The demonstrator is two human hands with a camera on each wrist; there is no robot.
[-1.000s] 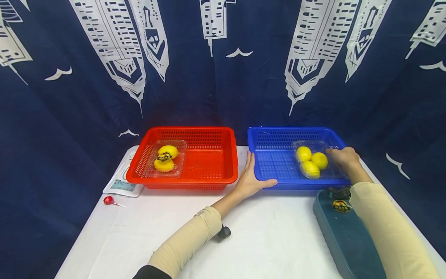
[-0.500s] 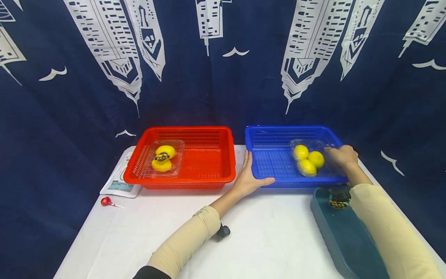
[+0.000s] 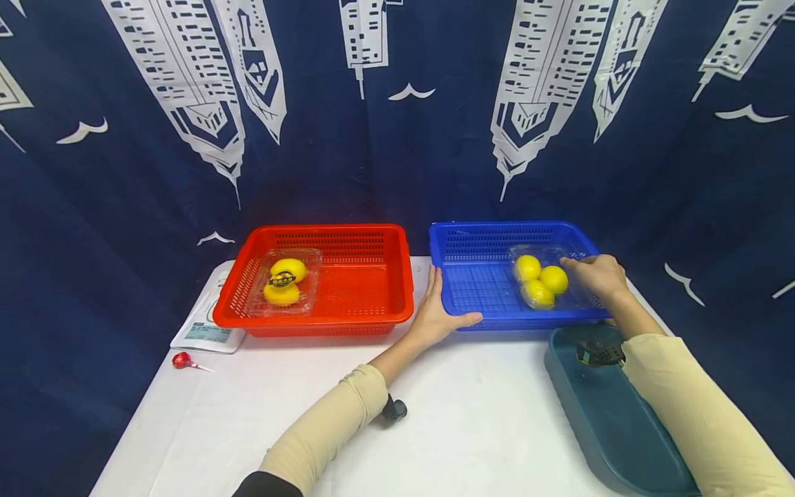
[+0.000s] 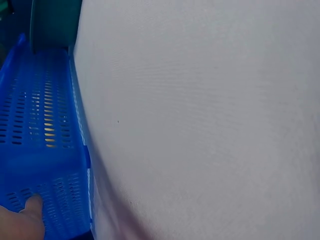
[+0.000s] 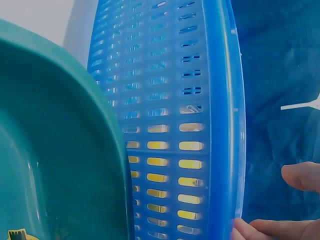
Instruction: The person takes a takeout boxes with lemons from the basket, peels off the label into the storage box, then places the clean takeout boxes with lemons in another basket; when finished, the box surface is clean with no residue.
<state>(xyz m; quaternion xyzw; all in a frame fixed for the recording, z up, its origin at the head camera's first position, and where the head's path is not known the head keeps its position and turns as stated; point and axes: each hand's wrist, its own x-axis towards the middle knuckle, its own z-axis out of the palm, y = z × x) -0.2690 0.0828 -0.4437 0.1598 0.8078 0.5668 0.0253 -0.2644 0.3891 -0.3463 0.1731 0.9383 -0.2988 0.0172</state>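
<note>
A blue basket (image 3: 475,283) stands right of centre in the head view. Inside it, on the right, lies a clear plastic box (image 3: 574,293) with three lemons (image 3: 554,279). My left hand (image 3: 431,321) presses the basket's left front corner, fingers straight along the side and thumb spread on the front. My right hand (image 3: 602,275) is at the basket's right end, one digit reaching in over the box. In the right wrist view, fingers (image 5: 247,231) meet the blue rim and the thumb stands away from it; how far the other fingers curl is hidden.
Left of the blue basket stands a red basket (image 3: 366,290) with a boxed pair of lemons (image 3: 288,270). A dark green tray (image 3: 621,421) lies under my right forearm. A lollipop (image 3: 182,360) and a white packet (image 3: 208,335) lie left. A patterned curtain (image 3: 373,166) hangs behind.
The whole head view has shifted slightly left as the camera turned. Both hands stay at the blue basket; my right wrist comes over the label in the green tray.
</note>
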